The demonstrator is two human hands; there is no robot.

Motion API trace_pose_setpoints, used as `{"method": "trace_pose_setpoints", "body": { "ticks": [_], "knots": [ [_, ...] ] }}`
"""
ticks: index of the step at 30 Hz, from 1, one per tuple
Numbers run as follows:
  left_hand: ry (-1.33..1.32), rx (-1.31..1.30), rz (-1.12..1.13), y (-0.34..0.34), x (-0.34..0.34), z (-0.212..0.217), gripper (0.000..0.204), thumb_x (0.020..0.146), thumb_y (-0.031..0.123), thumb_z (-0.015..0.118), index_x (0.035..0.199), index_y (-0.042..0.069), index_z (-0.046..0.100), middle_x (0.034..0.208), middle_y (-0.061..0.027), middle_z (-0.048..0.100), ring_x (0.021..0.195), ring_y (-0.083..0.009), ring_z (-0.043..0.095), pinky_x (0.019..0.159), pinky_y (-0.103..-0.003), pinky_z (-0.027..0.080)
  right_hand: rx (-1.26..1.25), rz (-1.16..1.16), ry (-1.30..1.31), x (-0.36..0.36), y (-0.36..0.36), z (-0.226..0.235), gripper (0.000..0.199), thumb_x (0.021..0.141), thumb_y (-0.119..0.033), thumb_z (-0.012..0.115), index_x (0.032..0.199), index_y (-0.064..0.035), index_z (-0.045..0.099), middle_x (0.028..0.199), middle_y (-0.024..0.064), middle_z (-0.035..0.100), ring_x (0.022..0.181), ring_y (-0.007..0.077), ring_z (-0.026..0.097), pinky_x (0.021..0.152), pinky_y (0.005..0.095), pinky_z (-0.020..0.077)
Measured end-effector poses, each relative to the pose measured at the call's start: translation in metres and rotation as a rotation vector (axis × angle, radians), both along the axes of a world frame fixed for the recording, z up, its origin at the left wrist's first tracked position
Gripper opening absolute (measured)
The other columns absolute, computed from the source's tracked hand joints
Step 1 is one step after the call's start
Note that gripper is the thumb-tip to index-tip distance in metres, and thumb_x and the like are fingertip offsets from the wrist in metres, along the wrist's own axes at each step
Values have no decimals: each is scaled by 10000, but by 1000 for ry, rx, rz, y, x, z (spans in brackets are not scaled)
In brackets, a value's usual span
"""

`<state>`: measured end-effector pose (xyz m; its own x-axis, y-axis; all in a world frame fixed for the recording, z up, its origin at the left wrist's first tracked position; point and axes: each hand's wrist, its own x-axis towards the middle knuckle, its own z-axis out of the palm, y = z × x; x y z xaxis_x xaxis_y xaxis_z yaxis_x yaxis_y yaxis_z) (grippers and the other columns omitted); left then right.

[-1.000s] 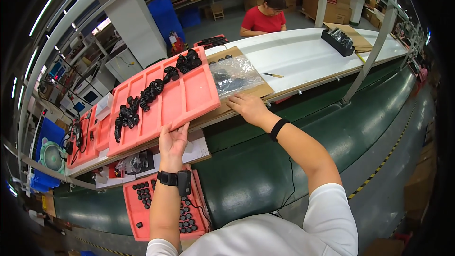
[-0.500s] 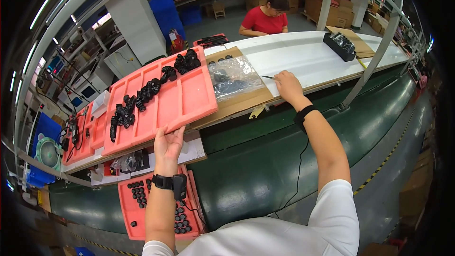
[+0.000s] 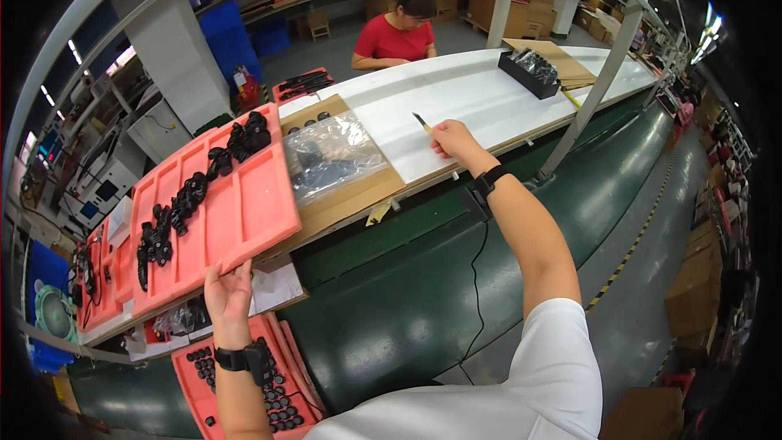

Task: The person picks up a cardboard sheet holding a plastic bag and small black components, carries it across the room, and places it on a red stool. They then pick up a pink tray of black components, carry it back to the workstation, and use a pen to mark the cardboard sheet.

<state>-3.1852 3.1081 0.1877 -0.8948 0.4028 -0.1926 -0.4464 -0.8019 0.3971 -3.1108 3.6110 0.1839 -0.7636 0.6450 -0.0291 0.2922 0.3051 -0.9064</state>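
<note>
Under the near edge of a pink foam tray (image 3: 244,228), my left hand (image 3: 229,293) is palm up, its fingers gripping the rim. A row of black ribbed parts (image 3: 189,200) lies across the tray's compartments. Over the white tabletop, my right hand (image 3: 453,142) is closed around a slim tool (image 3: 423,124) with a dark tip and a pale handle; its exact kind is too small to tell. Between the hands, a clear plastic bag (image 3: 338,155) lies on a cardboard sheet (image 3: 358,187), with a few round black pieces (image 3: 308,124) beside it.
Below the bench is another pink tray (image 3: 191,379) of small black caps. A black box (image 3: 529,73) of bagged parts stands farther along the white bench (image 3: 456,85). A metal post (image 3: 582,118) rises at its near edge. Across the bench sits a person in red (image 3: 395,37).
The view has swung right, shifting the bench leftward in the picture. My right hand has turned, and its tool now points up and away. My left hand keeps to the tray's edge.
</note>
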Motion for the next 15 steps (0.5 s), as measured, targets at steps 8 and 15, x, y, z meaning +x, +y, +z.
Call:
{"method": "trace_pose_setpoints", "body": {
  "ticks": [8, 15],
  "knots": [
    [20, -46, 83, 5, 4, 1, 212, 817, -1, 505, 1021, -59, 502, 1082, -166, 582, 1102, -317, 520, 1030, -509, 351, -641, -368, 286, 28, 126, -15, 76, 833, -65, 570, 839, 10, 561, 711, 59, 581, 586, 150, 561, 502, 246, 475],
    [20, -48, 51, -1, -1, -2, 167, 818, -2, 504, 976, -56, 514, 1028, -156, 599, 1080, -308, 532, 1032, -500, 354, -599, -576, 561, 67, 238, -35, 125, 835, -26, 537, 928, 53, 568, 765, 115, 577, 648, 186, 573, 560, 272, 490]
  ]
}}
